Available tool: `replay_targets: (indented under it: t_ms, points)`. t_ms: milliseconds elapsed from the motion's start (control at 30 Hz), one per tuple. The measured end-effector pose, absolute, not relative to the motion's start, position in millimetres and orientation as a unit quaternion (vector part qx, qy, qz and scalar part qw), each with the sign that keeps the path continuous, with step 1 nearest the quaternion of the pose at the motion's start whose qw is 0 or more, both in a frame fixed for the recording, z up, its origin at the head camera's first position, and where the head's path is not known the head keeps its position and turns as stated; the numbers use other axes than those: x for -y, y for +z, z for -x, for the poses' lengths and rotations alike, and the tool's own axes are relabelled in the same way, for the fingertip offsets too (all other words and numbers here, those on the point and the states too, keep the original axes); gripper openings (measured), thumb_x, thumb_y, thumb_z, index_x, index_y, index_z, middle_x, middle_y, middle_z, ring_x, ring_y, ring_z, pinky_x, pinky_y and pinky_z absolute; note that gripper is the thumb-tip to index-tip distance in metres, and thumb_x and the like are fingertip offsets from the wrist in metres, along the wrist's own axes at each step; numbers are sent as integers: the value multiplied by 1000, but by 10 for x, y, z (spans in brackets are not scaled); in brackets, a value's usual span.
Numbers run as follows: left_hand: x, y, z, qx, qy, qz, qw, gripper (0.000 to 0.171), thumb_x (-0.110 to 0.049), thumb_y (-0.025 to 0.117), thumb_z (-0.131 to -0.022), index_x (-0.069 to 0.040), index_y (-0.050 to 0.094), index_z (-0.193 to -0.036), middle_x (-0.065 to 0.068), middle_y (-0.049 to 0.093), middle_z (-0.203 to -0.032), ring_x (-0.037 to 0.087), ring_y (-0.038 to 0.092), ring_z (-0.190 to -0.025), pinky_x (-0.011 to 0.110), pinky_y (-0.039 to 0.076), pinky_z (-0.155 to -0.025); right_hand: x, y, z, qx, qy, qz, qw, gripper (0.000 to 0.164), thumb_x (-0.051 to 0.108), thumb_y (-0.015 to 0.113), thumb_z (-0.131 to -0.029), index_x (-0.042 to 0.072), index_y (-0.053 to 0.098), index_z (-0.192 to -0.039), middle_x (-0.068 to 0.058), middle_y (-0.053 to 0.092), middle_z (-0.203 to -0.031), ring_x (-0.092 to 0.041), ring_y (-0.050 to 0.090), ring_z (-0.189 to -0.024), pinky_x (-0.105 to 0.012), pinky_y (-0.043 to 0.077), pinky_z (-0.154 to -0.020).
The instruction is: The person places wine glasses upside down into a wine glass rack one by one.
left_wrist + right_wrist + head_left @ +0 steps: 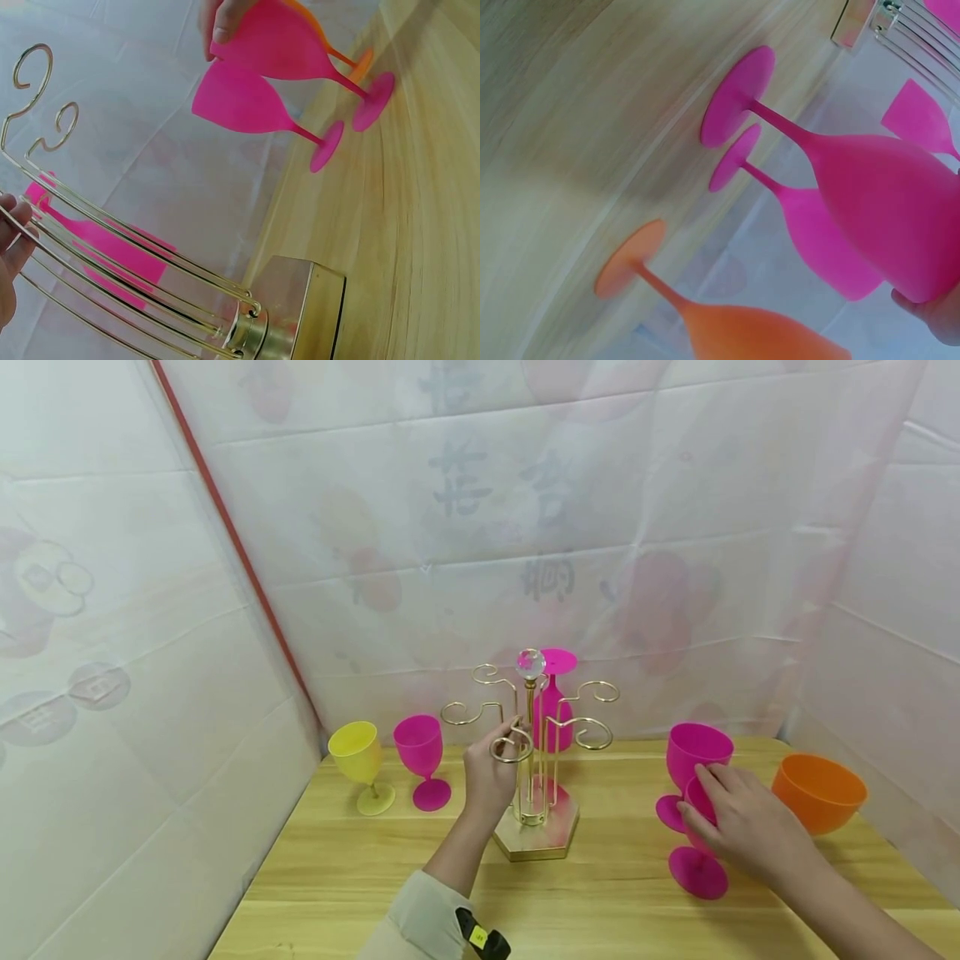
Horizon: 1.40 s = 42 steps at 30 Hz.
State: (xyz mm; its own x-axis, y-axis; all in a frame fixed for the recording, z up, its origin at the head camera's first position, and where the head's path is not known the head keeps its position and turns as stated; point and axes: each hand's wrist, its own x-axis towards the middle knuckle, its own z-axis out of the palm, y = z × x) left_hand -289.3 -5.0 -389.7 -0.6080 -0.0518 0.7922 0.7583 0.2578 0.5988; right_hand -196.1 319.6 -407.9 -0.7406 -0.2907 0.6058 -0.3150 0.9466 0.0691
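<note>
Two hands work: the left hand [491, 772] curls its fingers round the gold rack's [534, 842] wires; at the rack's 4 o'clock, the right hand [757, 822] pinches the near pink goblet [877, 195] by its rim — seemingly a pick-up step. Next calls for lifting clear of the rear goblet [693, 747], at 11 o'clock.

We see a yellow goblet [356, 752] and a pink goblet [418, 745] standing side by side on the left of the wooden table [330, 881], with an orange goblet [819, 793] at the right. Behind, we have pale sheeting [480, 631] with faded characters [459, 493] and a slanting red strip [227, 522].
</note>
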Motion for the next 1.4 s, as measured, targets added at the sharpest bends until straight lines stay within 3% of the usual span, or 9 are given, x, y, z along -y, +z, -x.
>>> replay_targets:
  t_ms: [300, 667, 800, 900, 1067, 1233, 1333, 1400]
  points:
    - [52, -3938, 2877, 710, -552, 242, 363, 26, -14, 61, -97, 4, 71, -112, 12, 76, -97, 22, 75, -83, 22, 59, -70, -3133, -4041, 1958, 929, 37, -167, 327, 60, 36, 73, -81, -7, 62, -122, -24, 61, -117, -44, 57, -104, -60, 51, -86]
    - [147, -4010, 2858, 731, -520, 199, 393, 25, -19, 65, -95, -2, 73, -113, 13, 75, -98, 21, 73, -72, 21, 58, -63, -2907, -3938, 2031, 922, 76, -183, 331, 55, 32, 71, -84, -5, 62, -124, -20, 60, -118, -40, 54, -109, -60, 49, -91]
    - [186, -4127, 2802, 739, -498, 168, 421, 16, -20, 64, -96, -7, 73, -92, 7, 73, -83, 15, 64, -62, 21, 53, -56, -2838, -3892, 2021, 920, 91, -186, 332, 55, 31, 71, -85, -4, 61, -126, -20, 60, -121, -39, 54, -113, -61, 49, -90]
    - [215, -4254, 2776, 722, -484, 168, 465, 15, -12, 64, -93, -9, 66, -78, 3, 63, -72, 11, 54, -60, 21, 46, -52, -2799, -3857, 2001, 917, 106, -188, 334, 54, 30, 71, -85, -4, 61, -126, -19, 60, -122, -38, 54, -114, -61, 49, -89]
    - [241, -4379, 2756, 678, -485, 221, 507, 15, 1, 64, -87, -8, 65, -75, 2, 58, -67, 13, 52, -62, 19, 45, -56, -2732, -3809, 1954, 914, 151, -183, 329, 49, 27, 69, -86, -2, 63, -125, -19, 62, -120, -39, 54, -114, -64, 48, -90]
    - [237, -4429, 2736, 655, -475, 261, 526, 16, 5, 65, -83, -8, 63, -73, 1, 54, -62, 12, 49, -57, 14, 42, -52, -2697, -3770, 1902, 918, 226, -152, 289, 43, 26, 63, -93, 1, 62, -128, -20, 61, -125, -40, 52, -118, -68, 46, -90]
    - [231, -4453, 2716, 650, -473, 268, 530, 16, 7, 66, -80, -7, 65, -73, 1, 53, -60, 12, 48, -53, 12, 40, -49, -2705, -3752, 1891, 914, 278, -137, 263, 39, 25, 59, -97, 3, 62, -129, -18, 60, -128, -40, 53, -117, -62, 53, -84]
    - [227, -4469, 2704, 649, -472, 272, 532, 16, 8, 66, -79, -6, 65, -72, 2, 53, -59, 13, 48, -51, 13, 39, -47, -2714, -3742, 1891, 910, 308, -126, 249, 37, 25, 57, -98, 5, 62, -130, -16, 61, -128, -36, 54, -116, -50, 59, -78]
